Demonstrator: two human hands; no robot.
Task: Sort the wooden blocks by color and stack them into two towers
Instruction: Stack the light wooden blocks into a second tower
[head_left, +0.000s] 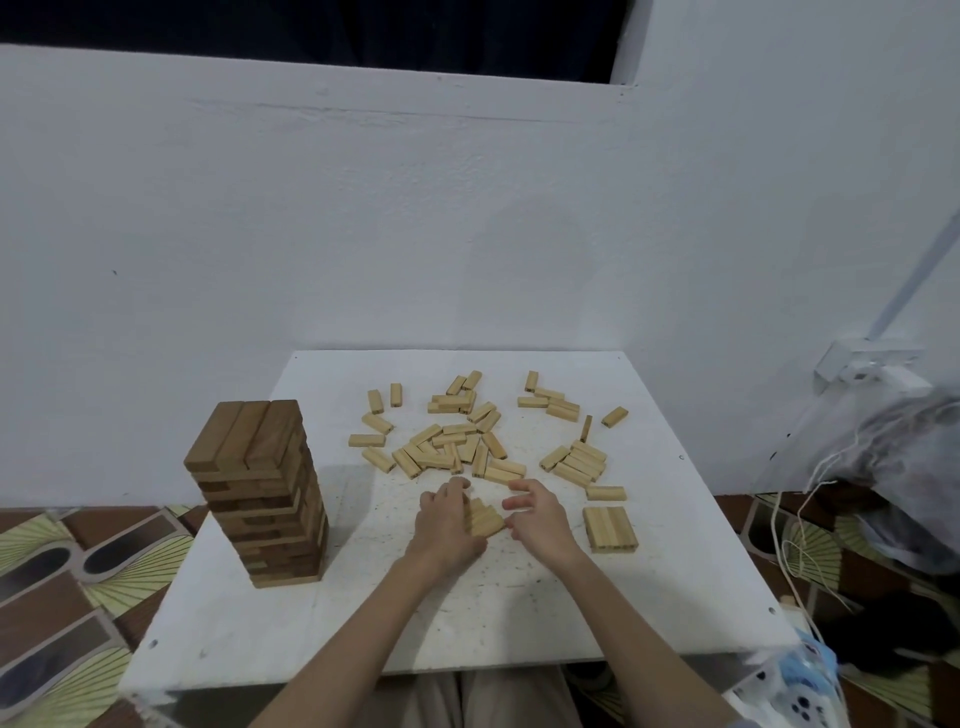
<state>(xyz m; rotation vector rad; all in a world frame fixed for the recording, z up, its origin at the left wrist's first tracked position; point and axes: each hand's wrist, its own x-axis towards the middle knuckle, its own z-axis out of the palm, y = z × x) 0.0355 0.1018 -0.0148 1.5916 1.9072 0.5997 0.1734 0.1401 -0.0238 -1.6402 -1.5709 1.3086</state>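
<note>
Both hands are down at the middle of the white table (218, 618), working a small row of pale blocks (485, 517) between them: the left hand (448, 525) lies over the row's left side with fingers curled onto it, the right hand (537, 514) sits just beside its right end, fingers loosely spread, touching at most the edge. Behind them, loose pale blocks (457, 441) lie scattered toward the far edge. A flat set of three pale blocks (609, 528) rests to the right. The dark tower (260, 488), smooth rectangular wood, stands tall near the left edge, with bare, scuffed tabletop in front.
</note>
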